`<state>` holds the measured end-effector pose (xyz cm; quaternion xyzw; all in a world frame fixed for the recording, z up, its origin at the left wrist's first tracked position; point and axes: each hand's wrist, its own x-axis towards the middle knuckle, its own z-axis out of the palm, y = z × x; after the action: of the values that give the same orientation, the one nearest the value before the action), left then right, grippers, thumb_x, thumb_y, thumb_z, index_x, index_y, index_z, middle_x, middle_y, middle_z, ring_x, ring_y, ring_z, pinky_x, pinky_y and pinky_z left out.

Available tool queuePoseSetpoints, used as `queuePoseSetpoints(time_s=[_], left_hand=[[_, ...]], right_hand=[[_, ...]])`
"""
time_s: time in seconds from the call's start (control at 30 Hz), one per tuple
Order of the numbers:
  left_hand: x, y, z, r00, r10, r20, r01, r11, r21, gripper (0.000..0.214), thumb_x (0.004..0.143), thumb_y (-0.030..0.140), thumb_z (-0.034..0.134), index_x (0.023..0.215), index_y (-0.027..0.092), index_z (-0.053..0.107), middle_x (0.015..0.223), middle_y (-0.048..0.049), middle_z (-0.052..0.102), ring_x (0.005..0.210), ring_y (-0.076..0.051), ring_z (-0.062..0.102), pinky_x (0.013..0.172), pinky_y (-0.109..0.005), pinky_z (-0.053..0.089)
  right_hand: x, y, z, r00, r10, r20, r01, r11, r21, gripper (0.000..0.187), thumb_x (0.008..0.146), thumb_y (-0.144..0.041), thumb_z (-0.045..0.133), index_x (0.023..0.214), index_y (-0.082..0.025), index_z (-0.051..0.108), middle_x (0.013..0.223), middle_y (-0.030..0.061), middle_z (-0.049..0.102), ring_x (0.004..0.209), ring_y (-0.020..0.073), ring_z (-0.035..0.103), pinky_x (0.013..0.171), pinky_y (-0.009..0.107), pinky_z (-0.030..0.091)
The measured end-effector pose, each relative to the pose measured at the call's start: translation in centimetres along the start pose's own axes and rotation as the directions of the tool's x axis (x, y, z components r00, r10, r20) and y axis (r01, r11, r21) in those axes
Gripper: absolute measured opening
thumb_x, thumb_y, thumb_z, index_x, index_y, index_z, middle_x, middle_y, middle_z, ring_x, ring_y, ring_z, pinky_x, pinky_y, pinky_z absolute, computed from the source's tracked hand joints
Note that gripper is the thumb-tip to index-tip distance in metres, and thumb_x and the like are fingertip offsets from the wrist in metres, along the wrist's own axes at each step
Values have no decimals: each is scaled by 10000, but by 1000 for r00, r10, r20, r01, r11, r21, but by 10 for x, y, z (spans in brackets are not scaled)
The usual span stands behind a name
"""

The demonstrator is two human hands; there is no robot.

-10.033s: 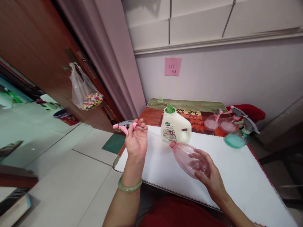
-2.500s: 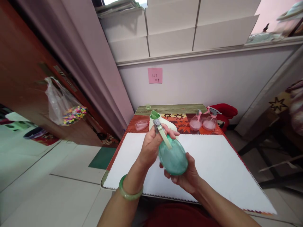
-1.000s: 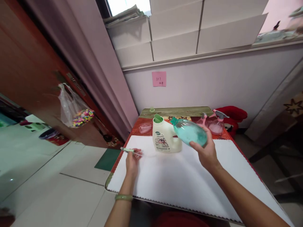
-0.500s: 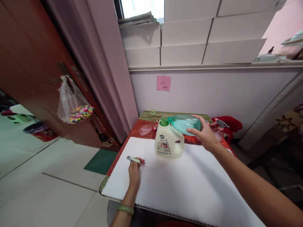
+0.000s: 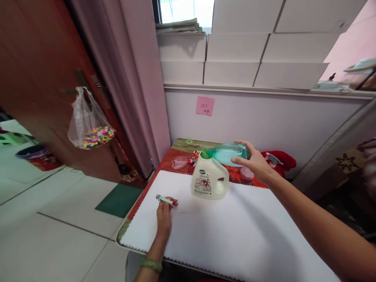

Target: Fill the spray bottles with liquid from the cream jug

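My right hand (image 5: 255,163) grips a teal spray bottle body (image 5: 227,152), tipped on its side with its open neck at the green mouth of a white detergent jug (image 5: 209,179). The jug stands upright at the far edge of a white cloth (image 5: 223,231). My left hand (image 5: 164,213) rests near the cloth's left edge, closed on the green and grey trigger sprayer head (image 5: 163,199). A green bangle (image 5: 150,264) sits on that wrist.
A pink spray bottle (image 5: 180,162) lies behind the jug on the patterned table (image 5: 188,145). More pink sprayers (image 5: 272,160) and a red cushion (image 5: 282,158) are at the back right. A bag of beads (image 5: 89,125) hangs on the door handle.
The sprayer head came off the teal bottle. My left hand lowered it to the cloth, while my right hand carried the bottle back and tipped its neck over the jug's mouth.
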<state>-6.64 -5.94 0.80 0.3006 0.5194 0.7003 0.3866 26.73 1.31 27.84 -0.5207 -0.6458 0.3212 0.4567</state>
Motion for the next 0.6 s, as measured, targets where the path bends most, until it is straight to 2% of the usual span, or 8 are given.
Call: queuePoseSetpoints(time_s=[0.2,0.47,0.6], left_hand=[[0,-1,-1,1000,-6,-3,6,1000,-5,533,805,681,661,905,157,663,827,-80,731,721,-211,694,762,-385,579],[1,0,-2,1000,-20,-9,20,1000,-10,542,786,684,678,907,156,676,833,-87,741,734,-228,703,762,-396,583],[2,-2,-3,1000,-28,-12,28,1000,-11,559,773,699,683,908,156,677,829,-85,742,739,-229,707,762,-392,583]], right_hand=[[7,0,-2,1000,4,31,-5,1000,11,757,646,-435,850,1338,-299,575,1220,81,671,1055,296,651,908,470,554],[9,-21,-2,995,71,70,-74,996,46,776,619,-411,859,1331,-289,576,1198,80,686,1025,288,680,861,451,594],[12,-24,-3,994,69,86,-71,997,20,796,622,-396,858,1355,-287,569,1215,83,674,1023,278,675,857,433,593]])
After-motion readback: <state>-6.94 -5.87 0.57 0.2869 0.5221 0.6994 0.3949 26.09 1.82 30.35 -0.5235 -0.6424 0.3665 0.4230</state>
